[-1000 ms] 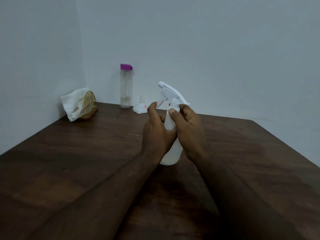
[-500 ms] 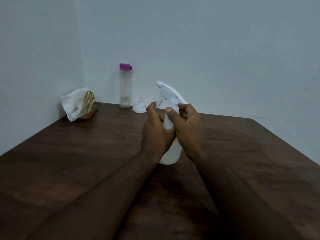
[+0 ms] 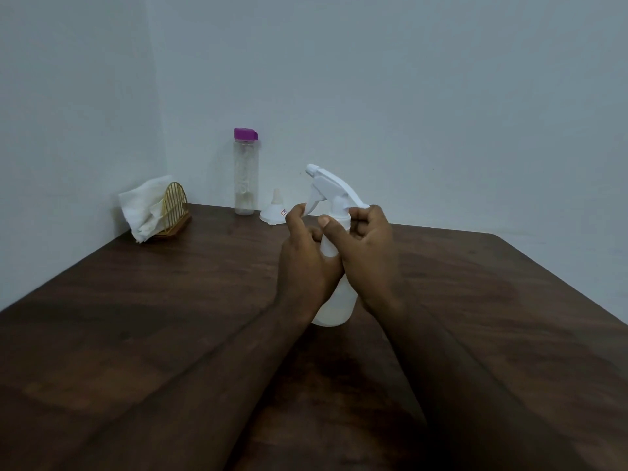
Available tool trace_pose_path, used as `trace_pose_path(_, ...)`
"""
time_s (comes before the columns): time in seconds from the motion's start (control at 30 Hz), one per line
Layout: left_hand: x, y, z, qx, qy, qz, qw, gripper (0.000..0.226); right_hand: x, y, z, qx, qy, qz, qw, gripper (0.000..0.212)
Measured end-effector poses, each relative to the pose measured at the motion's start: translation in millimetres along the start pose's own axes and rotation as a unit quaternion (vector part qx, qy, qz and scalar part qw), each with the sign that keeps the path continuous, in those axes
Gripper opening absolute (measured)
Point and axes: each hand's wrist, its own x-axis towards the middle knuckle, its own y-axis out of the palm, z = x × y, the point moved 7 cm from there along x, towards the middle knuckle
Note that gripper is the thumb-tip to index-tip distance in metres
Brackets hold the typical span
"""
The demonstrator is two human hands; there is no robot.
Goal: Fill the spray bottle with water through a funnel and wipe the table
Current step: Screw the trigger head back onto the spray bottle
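A white spray bottle point(image 3: 334, 309) stands upright on the dark wooden table point(image 3: 170, 300), its trigger head point(image 3: 331, 186) pointing left. My left hand point(image 3: 304, 263) grips the bottle's body from the left. My right hand point(image 3: 368, 256) is curled around the neck just under the trigger head, thumb on the collar. A small white funnel point(image 3: 273, 212) lies upside down behind the hands. A clear water bottle point(image 3: 245, 175) with a purple cap stands by the wall. White tissues point(image 3: 142, 205) sit in a gold wire holder point(image 3: 175, 207) at the back left.
Grey walls meet in a corner behind the water bottle. The table's right edge point(image 3: 560, 283) runs diagonally toward me. Bare wood lies to the left and right of my forearms.
The spray bottle and both hands have stayed almost in place; my right hand's fingers have shifted slightly around the neck.
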Motion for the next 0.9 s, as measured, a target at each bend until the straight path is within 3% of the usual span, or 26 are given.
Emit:
trace_pose_path(0.23,0.9,1.3,3.6,-0.019,-0.013,-0.003,1.000,0.082,0.4,-0.6,1.8,-0.010,0.007,0.058,0.998,0.022)
trace_pose_path(0.47,0.9,0.4,3.0,-0.008,0.002,-0.007,1.000,0.077,0.3,2.0,-1.6,0.011,0.017,0.033,0.999,0.035)
trace_pose_path(0.63,1.4,0.2,3.3,-0.017,-0.006,-0.009,1.000,0.082,-2.6,0.3,3.4,0.007,0.005,0.069,0.998,0.023)
trace_pose_path(0.9,1.5,1.1,3.2,-0.022,-0.005,-0.004,1.000,0.078,-1.3,-0.1,2.2,0.003,0.007,0.041,0.999,0.033)
